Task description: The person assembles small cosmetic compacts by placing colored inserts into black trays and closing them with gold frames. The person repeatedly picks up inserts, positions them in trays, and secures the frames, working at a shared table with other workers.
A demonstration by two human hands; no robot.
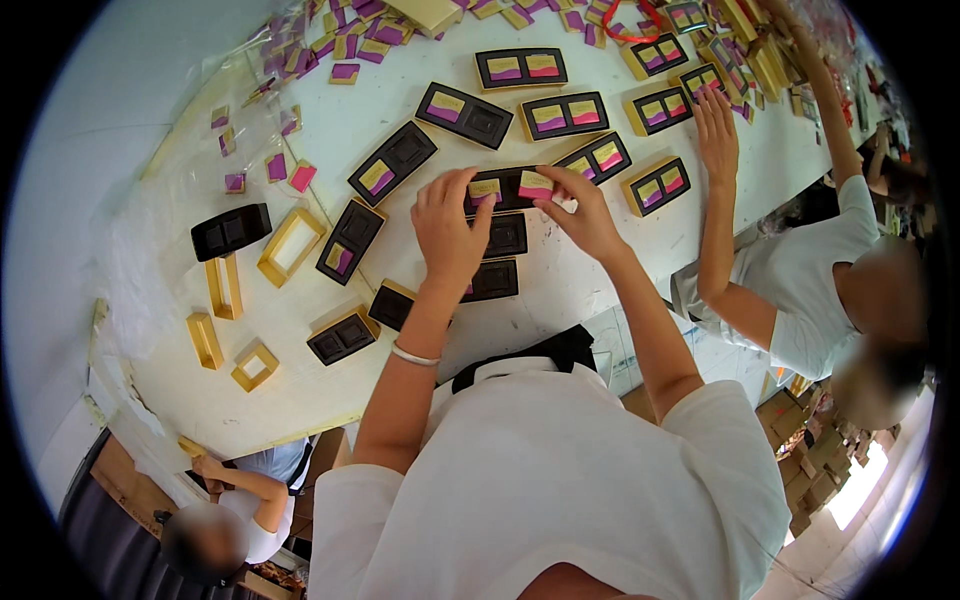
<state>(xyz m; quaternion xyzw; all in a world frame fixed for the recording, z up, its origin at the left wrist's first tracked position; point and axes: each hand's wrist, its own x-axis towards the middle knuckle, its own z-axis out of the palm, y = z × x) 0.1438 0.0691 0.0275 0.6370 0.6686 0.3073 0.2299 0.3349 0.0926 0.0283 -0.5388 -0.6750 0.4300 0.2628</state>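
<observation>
In front of me lies a gold-sided box with a black two-compartment tray (pixel 510 194). A small purple-and-gold packet (pixel 485 188) sits in its left compartment. My left hand (pixel 448 225) grips the left end of this box, its thumb by the purple packet. Between the thumb and fingers of my right hand (pixel 585 212) is a small pink-and-gold packet (pixel 535 186), held over the right compartment; whether it touches the tray is hidden. Boxes with two bare compartments, such as the black tray box (pixel 508 235), stand just nearer to me.
Boxes holding two packets, like the filled box (pixel 521 68), spread beyond and to the right. Gold frames (pixel 292 246) and a loose black tray (pixel 231 232) lie left. Loose packets (pixel 375 48) heap at the far edge. A co-worker's hand (pixel 716 130) reaches in from the right.
</observation>
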